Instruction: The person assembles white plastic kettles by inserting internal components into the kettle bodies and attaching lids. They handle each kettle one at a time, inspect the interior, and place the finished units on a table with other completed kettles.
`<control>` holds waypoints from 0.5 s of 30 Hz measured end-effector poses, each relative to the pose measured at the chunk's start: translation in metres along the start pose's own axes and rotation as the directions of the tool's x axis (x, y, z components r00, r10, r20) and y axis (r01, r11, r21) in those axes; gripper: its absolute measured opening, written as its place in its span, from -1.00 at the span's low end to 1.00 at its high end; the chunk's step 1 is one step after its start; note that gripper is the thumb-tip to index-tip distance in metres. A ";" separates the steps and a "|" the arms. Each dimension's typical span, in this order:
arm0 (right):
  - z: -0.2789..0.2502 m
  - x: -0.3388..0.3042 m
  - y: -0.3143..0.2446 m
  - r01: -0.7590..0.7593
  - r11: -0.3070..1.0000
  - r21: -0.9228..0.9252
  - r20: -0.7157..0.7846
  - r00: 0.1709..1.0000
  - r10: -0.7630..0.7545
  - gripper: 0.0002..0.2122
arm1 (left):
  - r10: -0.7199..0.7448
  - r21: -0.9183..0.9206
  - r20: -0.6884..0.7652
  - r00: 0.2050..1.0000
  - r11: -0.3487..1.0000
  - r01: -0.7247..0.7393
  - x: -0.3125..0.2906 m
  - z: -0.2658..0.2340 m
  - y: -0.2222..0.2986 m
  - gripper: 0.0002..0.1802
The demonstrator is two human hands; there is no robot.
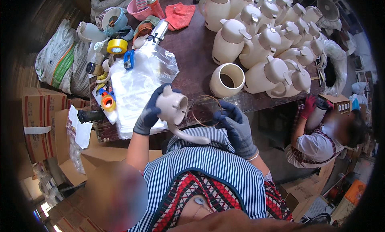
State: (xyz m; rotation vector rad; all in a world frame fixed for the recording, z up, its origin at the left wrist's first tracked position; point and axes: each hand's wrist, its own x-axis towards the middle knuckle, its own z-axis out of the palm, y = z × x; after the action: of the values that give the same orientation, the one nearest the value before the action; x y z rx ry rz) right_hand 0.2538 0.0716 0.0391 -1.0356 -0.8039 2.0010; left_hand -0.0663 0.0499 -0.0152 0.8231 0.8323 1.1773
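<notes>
Beige jug top (170, 105) sits gripped in the left hand (150, 112), the right hand (238, 127) pinching a thin ring (192, 113) at its three o'clock, apparently a fitting step calling for careful alignment.

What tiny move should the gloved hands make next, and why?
Maybe ease the thin ring toward the round end of the beige handled piece. The right hand holds the ring close by, and the left hand holds the piece with that end facing the ring.
</notes>
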 end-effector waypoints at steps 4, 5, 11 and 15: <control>0.001 0.006 -0.007 -0.028 0.993 0.116 0.118 0.993 0.015 -0.48 | -0.111 -0.452 0.170 0.979 0.874 0.178 0.027 -0.013 -0.015 -0.01; 0.001 0.007 -0.006 -0.040 0.991 0.127 0.120 0.992 0.025 -0.47 | -0.123 -0.390 0.140 0.982 0.905 0.169 0.029 -0.004 -0.022 -0.07; -0.004 0.009 -0.012 -0.106 0.976 0.190 0.142 0.987 0.079 -0.52 | -0.082 0.072 0.068 0.994 0.994 0.077 0.026 0.028 -0.061 -0.47; -0.009 0.008 -0.009 -0.150 0.962 0.228 0.088 0.987 0.133 -0.56 | 0.076 0.520 -0.008 0.997 0.852 -0.061 0.021 0.042 -0.066 -0.64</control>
State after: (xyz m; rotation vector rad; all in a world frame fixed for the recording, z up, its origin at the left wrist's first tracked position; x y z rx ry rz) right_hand 0.2614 0.0850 0.0385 -0.9099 -0.5261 2.2040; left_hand 0.0030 0.0538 -0.0564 1.2904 1.1796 1.0350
